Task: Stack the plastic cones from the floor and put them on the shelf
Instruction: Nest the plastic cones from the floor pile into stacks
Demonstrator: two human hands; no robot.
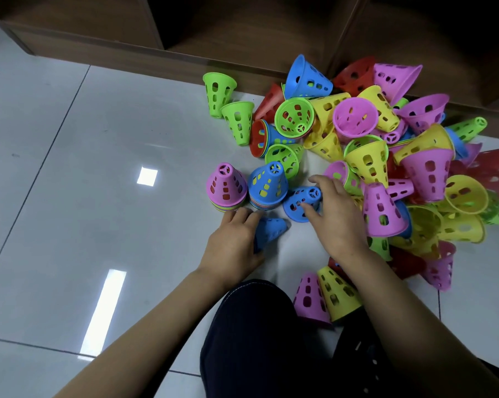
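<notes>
A person crouches on a pale tiled floor [99, 173], sorting a heap of cones [386, 156] in green, yellow, pink, blue and red that lies to the right against the foot of a brown wooden shelf [242, 60] along the far edge.

The left hand [235, 242] grasps a near blue cone [272, 228], which lies on its side on the tiles with its narrow end pointing right. Its fingers are wrapped over the wide end. The right hand [338, 222] clasps a tilted blue cone [300, 200] at the near left edge of the heap, thumb on its side and fingers curled over its top.

Just beyond the left hand, two stacks stand upright side by side on the floor: a pink-topped stack [226, 186] on the left and a blue-topped stack [267, 187] on the right, each showing mixed colours at the rims.

Two green cones [238, 123] sit at the far left of the heap. A pink cone [311, 297] and a yellow cone [338, 293] rest beside the person's dark-trousered knee [256, 326], under the right forearm.
</notes>
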